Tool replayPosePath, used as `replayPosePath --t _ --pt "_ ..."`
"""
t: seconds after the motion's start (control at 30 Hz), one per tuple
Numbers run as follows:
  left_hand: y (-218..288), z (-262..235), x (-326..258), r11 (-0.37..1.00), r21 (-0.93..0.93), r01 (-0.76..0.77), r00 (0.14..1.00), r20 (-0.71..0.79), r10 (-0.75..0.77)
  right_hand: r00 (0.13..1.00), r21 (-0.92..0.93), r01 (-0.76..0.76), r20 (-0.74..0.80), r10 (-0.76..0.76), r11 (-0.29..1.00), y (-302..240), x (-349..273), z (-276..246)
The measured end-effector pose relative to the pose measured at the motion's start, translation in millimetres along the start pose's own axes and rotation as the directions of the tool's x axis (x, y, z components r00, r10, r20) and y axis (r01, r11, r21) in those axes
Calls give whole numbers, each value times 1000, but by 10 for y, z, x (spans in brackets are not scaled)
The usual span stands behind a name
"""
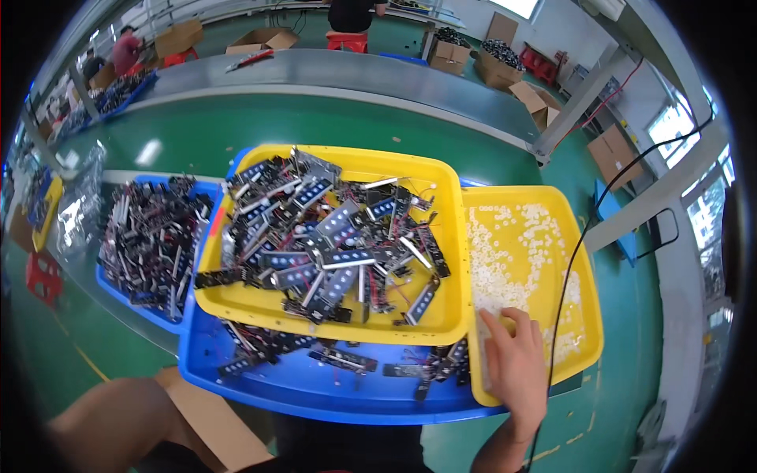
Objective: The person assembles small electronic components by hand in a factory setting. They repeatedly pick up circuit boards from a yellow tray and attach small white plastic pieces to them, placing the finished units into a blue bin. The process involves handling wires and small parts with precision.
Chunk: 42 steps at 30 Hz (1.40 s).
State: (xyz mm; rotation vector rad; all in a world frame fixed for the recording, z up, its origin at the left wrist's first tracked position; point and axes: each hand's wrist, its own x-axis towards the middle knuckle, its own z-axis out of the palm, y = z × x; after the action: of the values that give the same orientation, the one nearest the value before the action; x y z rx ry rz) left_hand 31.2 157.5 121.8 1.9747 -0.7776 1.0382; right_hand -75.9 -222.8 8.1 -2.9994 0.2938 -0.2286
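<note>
My right hand point(516, 364) is over the near left part of a yellow tray point(587, 315) on the right. Its fingers are bent and spread apart, close to a scatter of small white ring-shaped pieces point(505, 293); nothing shows between them. Of my left side only the arm point(118, 422) appears, at the lower left, and the hand is out of sight. Ahead of me a larger yellow tray point(331, 329) holds a heap of black circuit-board strips point(347, 258) with white dots and thin wires. It rests on a blue tray point(315, 398) where more strips lie.
Another blue tray point(142, 299) full of dark parts stands at the left, near clear plastic wrap point(81, 201). A black cable point(569, 268) hangs across the right tray. Below my left arm is a cardboard box point(217, 426). Beyond the green bench, a person point(349, 14) sits on a red stool.
</note>
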Motion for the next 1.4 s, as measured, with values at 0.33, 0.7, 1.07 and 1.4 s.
replayPosePath --t 0.33,0.7,1.07,1.4 --pt "-14 -213 -79 990 142 -3 998 -68 12 997 38 1 -75 2 999 -3 9 31" --pt "-40 -309 -216 965 249 87 990 -128 -57 999 29 2 -47 -1 1000 -3 65 -6" --pt "-37 -428 -206 957 277 90 991 -119 -59 998 34 -28 -56 30 999 50 6 15" --pt "-49 -406 -228 960 264 96 990 -125 -65 997 52 45 -68 -42 998 100 30 85"
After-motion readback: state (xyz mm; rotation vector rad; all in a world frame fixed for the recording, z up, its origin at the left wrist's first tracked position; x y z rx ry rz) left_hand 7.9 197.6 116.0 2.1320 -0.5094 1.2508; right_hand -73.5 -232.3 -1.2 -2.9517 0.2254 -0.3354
